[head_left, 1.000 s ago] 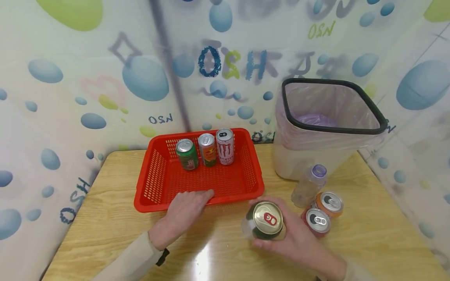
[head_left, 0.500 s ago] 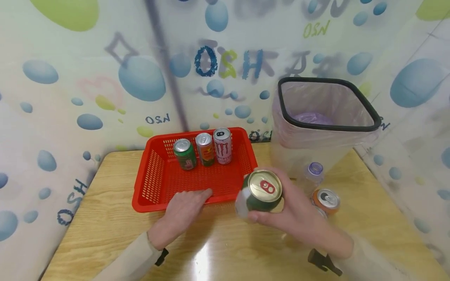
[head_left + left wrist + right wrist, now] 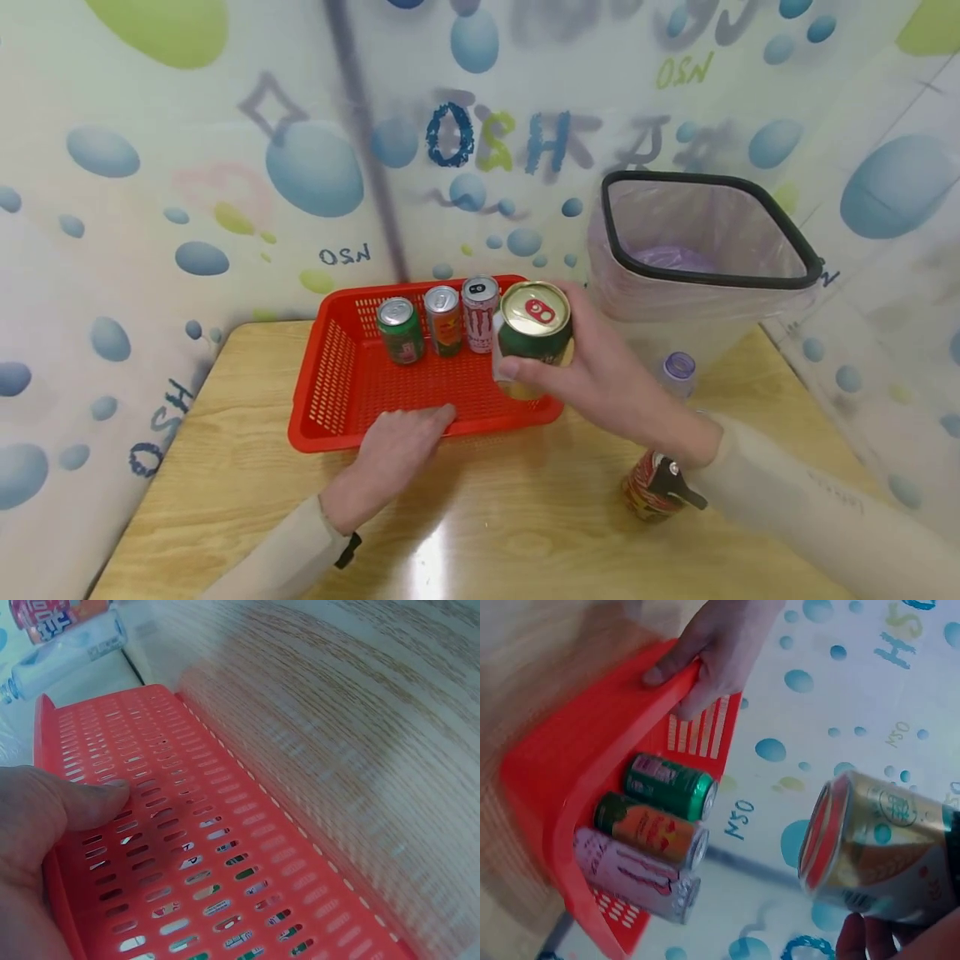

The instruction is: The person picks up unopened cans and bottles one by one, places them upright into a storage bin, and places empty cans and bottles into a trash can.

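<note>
My left hand [image 3: 393, 446] grips the front rim of a red plastic basket [image 3: 303, 408], with the thumb over the outside of its wall in the left wrist view. Inside, along the back, stand a green can [image 3: 402, 333], an orange slim can [image 3: 445, 325] and a pink can [image 3: 481, 317]. Over the basket's right part, my right hand [image 3: 603, 375] holds a green, white and gold drink can [image 3: 535, 337] upright, its gold top with a red tab facing up. The right wrist view shows the held can's gold base [image 3: 826, 832] beside the basket.
A lined bin [image 3: 716, 277] with a black rim stands at the back right. A clear bottle [image 3: 678, 372] is in front of it, partly behind my right arm. A red can [image 3: 647, 487] sits by my right wrist on the wooden table [image 3: 517, 533].
My right hand has lifted the green, white and gold can off the table side and carried it up and left over the basket. The left hand has stayed on the rim.
</note>
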### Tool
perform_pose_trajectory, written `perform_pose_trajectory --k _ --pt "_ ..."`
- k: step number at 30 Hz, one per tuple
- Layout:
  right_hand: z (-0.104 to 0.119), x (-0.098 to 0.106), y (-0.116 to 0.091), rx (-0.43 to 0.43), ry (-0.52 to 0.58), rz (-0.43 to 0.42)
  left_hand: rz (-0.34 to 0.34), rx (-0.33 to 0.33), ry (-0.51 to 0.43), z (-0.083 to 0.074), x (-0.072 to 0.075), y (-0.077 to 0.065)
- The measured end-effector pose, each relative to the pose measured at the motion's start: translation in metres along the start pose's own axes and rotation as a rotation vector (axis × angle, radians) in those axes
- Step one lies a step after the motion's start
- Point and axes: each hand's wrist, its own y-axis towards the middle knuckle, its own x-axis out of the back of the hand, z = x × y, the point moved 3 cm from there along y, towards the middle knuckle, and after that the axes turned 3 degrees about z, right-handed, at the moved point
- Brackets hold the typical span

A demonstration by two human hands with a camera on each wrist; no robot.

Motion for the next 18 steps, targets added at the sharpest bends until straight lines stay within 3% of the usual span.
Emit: perform_pose_trajectory --k 6,12,18 --pt "-0.009 -0.004 0.024 -0.145 0.053 -0.003 0.001 0.008 0.007 0.0 -0.001 -0.002" --pt "-0.027 -0.012 0.051 -0.274 -0.107 0.022 -0.006 -0.012 -0.018 0.001 -0.002 -0.002" --pt "-0.045 -0.024 0.073 -0.322 -0.194 0.074 -0.009 -0.009 -0.014 0.001 -0.003 -0.004"
